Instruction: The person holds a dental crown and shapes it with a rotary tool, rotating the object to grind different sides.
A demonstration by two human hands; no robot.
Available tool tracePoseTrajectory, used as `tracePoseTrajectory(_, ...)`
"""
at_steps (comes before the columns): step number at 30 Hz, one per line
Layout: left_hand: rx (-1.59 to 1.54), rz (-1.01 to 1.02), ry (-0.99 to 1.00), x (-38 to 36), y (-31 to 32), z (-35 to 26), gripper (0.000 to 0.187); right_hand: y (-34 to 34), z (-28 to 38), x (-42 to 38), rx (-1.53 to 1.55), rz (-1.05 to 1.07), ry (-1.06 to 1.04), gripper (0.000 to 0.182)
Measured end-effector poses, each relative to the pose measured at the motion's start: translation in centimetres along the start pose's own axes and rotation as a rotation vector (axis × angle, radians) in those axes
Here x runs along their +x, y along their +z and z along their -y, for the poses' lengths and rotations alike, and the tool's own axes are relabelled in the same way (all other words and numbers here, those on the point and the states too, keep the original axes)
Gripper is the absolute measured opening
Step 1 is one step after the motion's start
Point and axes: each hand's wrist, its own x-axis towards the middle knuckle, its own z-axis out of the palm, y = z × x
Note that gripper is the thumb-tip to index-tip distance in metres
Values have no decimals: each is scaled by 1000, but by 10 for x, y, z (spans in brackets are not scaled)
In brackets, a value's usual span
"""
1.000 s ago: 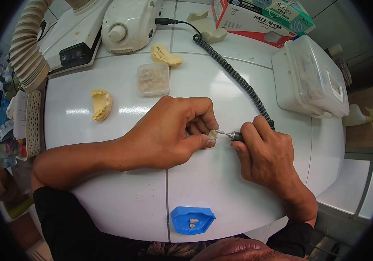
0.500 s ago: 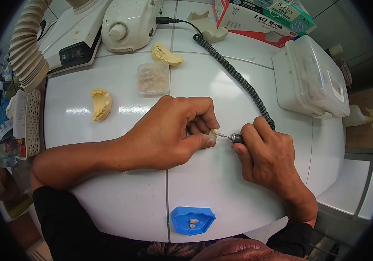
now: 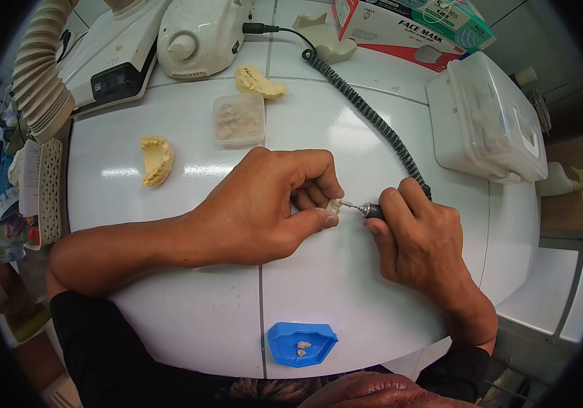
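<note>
My left hand (image 3: 271, 204) pinches a small off-white dental crown piece (image 3: 333, 207) between thumb and fingertips over the middle of the table. From the right, my right hand (image 3: 419, 234) grips a dark rotary handpiece (image 3: 373, 211), its thin metal bit (image 3: 351, 205) pointing left with the tip right at the crown piece. A black coiled cord (image 3: 373, 119) runs from behind my right hand up to a white control unit (image 3: 200, 37). Near the table's front edge sits a blue tray (image 3: 285, 353) with small tooth-coloured pieces (image 3: 302, 348) in it.
Yellow dental casts (image 3: 157, 161) (image 3: 257, 83) lie beyond my left hand, near a small clear box (image 3: 238, 120) of pieces. A lidded plastic case (image 3: 485, 119) stands at the right, mask boxes (image 3: 400, 34) at the back, a ribbed hose (image 3: 41, 81) at the left.
My right hand and the handpiece have shifted very slightly to the right, and the bit's angle at the crown piece differs a little. My left hand keeps its pinch.
</note>
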Motion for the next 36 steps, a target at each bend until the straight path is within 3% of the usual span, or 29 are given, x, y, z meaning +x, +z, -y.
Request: tracePoseTrajectory(36,-9,-35,-36,5,4,2,25,3,5,1,-50,-14,-15,31)
